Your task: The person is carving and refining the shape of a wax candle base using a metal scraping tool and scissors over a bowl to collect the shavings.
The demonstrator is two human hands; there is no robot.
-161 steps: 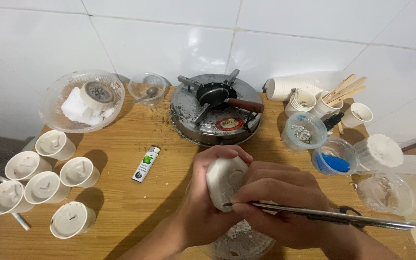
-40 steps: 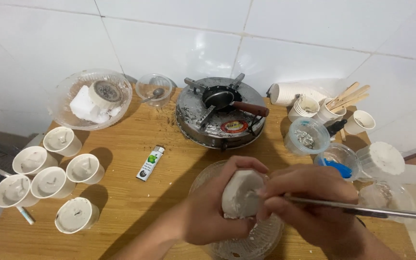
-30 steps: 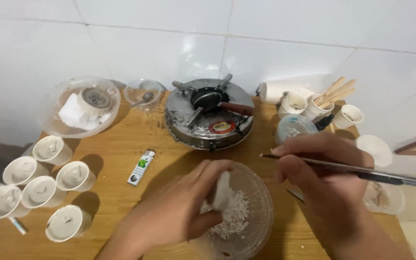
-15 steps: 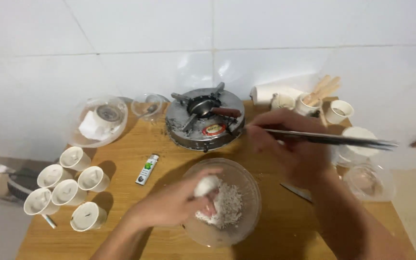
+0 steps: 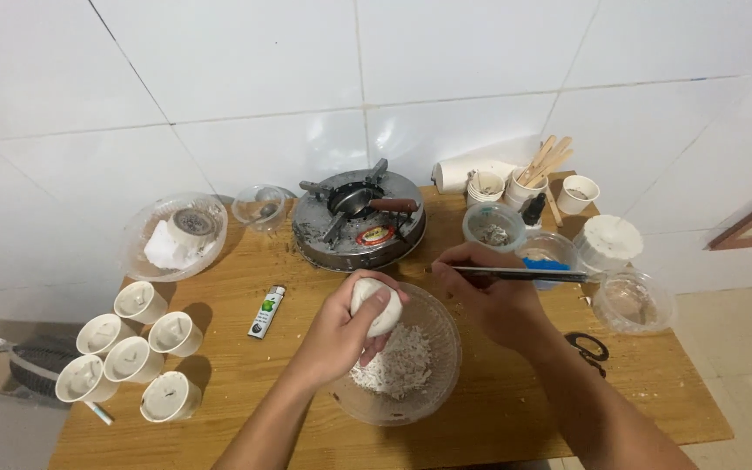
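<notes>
Wax lump [image 5: 376, 304] sits gripped in left hand [image 5: 347, 332], directly over glass bowl [image 5: 442, 370] of shavings. Right hand [image 5: 489, 296], just right of it, is closed on long metal knife [image 5: 524, 274], blade lying horizontal, tip pointing right, away from the lump.

White tiled wall [image 5: 306, 104] — wooden table [image 5: 498, 418] against it, pale floor [image 5: 741, 348].

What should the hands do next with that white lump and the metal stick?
Probably bring the right hand back so its metal tool meets the white lump. The left hand holds that lump over the clear bowl of white shavings, but the tool is off to the side.
</notes>
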